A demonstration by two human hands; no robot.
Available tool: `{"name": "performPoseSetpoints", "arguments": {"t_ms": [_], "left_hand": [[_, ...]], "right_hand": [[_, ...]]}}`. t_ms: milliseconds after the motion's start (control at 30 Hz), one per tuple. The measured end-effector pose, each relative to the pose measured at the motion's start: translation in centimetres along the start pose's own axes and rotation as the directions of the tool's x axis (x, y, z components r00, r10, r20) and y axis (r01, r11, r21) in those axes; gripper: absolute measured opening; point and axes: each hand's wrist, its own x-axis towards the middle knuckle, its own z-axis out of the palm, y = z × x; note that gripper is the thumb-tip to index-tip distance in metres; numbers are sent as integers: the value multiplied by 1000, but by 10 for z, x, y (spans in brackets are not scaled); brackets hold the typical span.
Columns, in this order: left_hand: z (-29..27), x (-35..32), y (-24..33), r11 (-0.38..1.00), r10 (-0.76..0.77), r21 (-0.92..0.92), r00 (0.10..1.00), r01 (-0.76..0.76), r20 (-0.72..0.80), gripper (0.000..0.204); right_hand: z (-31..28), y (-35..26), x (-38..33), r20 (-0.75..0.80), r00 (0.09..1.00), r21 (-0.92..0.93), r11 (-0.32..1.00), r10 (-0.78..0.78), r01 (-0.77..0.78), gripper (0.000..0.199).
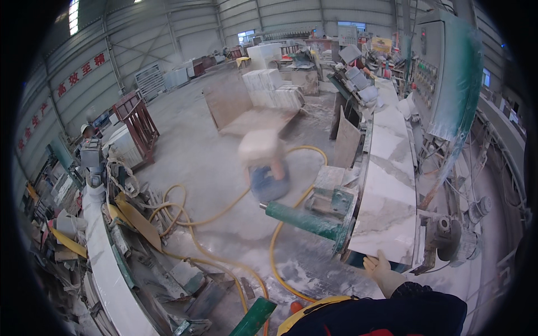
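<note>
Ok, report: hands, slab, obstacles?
Right hand at near edge of marbled slab, grip unclear; left hand out of view. Slab flat on conveyor. Possible trip hazard: yellow hose looped on floor.

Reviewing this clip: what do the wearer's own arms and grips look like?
The right grip, a human hand, comes out of a dark, near-black fabric sleeve with a bunched cuff. The dark navy clothing shows red patches at the picture's lower edge and a yellow strip alongside. No cables or markings show. The left grip can't be made out.

White slab [381, 224], grey-veined; yellow hose [273, 246]; green cylinder [302, 220].
</note>
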Motion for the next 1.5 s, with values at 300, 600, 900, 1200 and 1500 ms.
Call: {"name": "performPoseSetpoints", "arguments": {"t_ms": [300, 600, 900, 1200, 1500], "left_hand": [[55, -3, -6, 976, -134, -149, 978, 158, 157, 31], [64, -35, -1, 950, -214, -132, 901, 281, 377, 33], [58, -32, -7, 857, -280, -86, 599, 508, 750, 45], [35, -12, -12, 778, -289, -113, 512, 618, 809, 54], [37, 4, -38, 626, 164, -592, 656, 508, 737, 53]], "right_hand": [[-20, -9, -20, 155, 986, -365, 931, 64, -3, 48], [-21, -19, -8, 184, 983, -541, 833, -14, 113, 39], [-77, 22, 1, 118, 952, -803, 591, 282, -76, 28], [2, 86, 21, 231, 865, -894, 447, 446, 8, 22], [59, 176, -43, 238, 819, -963, 233, 523, 132, 40]]}}
